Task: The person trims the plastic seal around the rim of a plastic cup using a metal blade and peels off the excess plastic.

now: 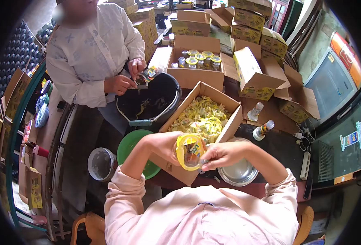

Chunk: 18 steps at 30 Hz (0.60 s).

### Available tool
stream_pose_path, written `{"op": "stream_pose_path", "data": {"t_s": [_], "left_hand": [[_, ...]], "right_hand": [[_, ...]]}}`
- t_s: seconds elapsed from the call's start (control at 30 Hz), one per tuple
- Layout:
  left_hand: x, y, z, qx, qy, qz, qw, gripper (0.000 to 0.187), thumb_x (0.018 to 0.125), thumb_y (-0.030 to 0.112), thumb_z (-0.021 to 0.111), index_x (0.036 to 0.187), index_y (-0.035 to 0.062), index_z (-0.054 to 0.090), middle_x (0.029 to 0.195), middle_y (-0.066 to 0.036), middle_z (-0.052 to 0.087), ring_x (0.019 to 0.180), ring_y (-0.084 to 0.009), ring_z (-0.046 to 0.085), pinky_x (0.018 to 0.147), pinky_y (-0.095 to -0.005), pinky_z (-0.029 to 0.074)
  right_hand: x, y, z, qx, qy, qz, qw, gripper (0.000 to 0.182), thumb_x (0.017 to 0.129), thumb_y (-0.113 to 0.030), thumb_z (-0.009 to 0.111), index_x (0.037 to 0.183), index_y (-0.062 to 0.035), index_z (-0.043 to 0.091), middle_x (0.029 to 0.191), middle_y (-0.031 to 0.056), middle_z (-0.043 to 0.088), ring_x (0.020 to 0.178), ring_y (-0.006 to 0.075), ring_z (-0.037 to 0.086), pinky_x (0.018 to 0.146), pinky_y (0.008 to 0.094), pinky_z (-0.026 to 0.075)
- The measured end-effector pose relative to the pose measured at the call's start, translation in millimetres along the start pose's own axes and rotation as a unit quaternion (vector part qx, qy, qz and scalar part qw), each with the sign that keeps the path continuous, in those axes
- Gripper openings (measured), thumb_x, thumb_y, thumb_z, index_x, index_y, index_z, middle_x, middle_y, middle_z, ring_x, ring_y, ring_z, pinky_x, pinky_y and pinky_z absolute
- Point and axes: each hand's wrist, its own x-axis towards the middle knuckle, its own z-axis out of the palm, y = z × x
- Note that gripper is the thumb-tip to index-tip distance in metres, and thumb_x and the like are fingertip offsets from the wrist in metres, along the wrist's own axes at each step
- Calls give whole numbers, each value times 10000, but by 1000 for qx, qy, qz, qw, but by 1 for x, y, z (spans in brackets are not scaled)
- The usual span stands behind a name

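In front of my chest I hold a clear plastic jar [190, 152] with a yellow rim and a printed yellow label. Its round end faces me, and brownish contents show through it. My left hand [167, 146] is wrapped round the jar's left side. At the lower right of the rim, the fingers of my right hand [222, 155] are pinched together on the edge; a small greyish thing shows at their tips, too small to name. Just beyond my hands stands a cardboard box [234, 122] full of yellow plastic scraps [205, 116].
Across from me a person [94, 53] holds a printed packet [149, 73] over a black bucket [123, 100]. A green basin [127, 143] and grey bucket [101, 163] are left; a round clear container [239, 173], two jars [255, 111] and a power strip [306, 165] are right. Jars fill another box [196, 77].
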Motion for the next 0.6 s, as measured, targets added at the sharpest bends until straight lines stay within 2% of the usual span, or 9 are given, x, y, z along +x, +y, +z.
{"op": "stream_pose_path", "data": {"t_s": [0.07, 0.17, 0.27, 0.4, 0.5, 0.6], "left_hand": [[1, -1, 3, 0, -20, 8, 1000, 516, 623, 162, 780, 1054, 5, 544, 934, -83, 623, 811, -114, 551, 755, -275, 467], [3, 5, -4, 15, -34, -6, 999, 475, 626, 143, 757, 1034, 9, 554, 904, -74, 630, 788, -125, 561, 732, -272, 474], [4, -6, -2, -29, -26, -24, 999, 468, 625, 131, 748, 1035, 13, 556, 896, -62, 627, 783, -118, 553, 729, -266, 473], [-1, -16, 3, -39, -21, -61, 997, 492, 616, 122, 741, 1055, 11, 548, 888, -52, 615, 766, -108, 532, 721, -263, 471], [-5, -27, 6, -12, -8, -62, 998, 490, 616, 116, 736, 1056, 12, 547, 880, -46, 613, 759, -108, 531, 706, -258, 471], [-7, -38, 10, 14, 16, -36, 999, 488, 615, 115, 735, 1054, 11, 548, 875, -43, 610, 749, -108, 528, 693, -256, 472]], "right_hand": [[-4, -9, 1, 1, -22, 13, 1000, 352, 929, -294, 499, 724, -8, 496, 570, -19, 360, 538, 84, 340, 489, 284, 320], [-8, -11, -7, -82, 6, 12, 997, 340, 929, -293, 497, 763, 2, 532, 577, 2, 435, 543, 86, 397, 503, 284, 360], [-8, -9, -12, -45, -5, 47, 998, 336, 924, -246, 513, 735, 30, 481, 561, 48, 334, 557, 92, 337, 509, 293, 328], [-13, 10, -12, -63, 24, 57, 996, 355, 923, -259, 514, 733, 41, 494, 566, 68, 391, 563, 101, 370, 526, 307, 351], [-14, 22, -14, -52, 6, 61, 997, 351, 923, -274, 512, 766, 39, 533, 589, 70, 448, 580, 100, 397, 544, 306, 369], [-14, 28, -12, -30, 36, 85, 995, 356, 926, -291, 505, 799, 37, 555, 610, 53, 481, 592, 104, 406, 557, 298, 378]]}}
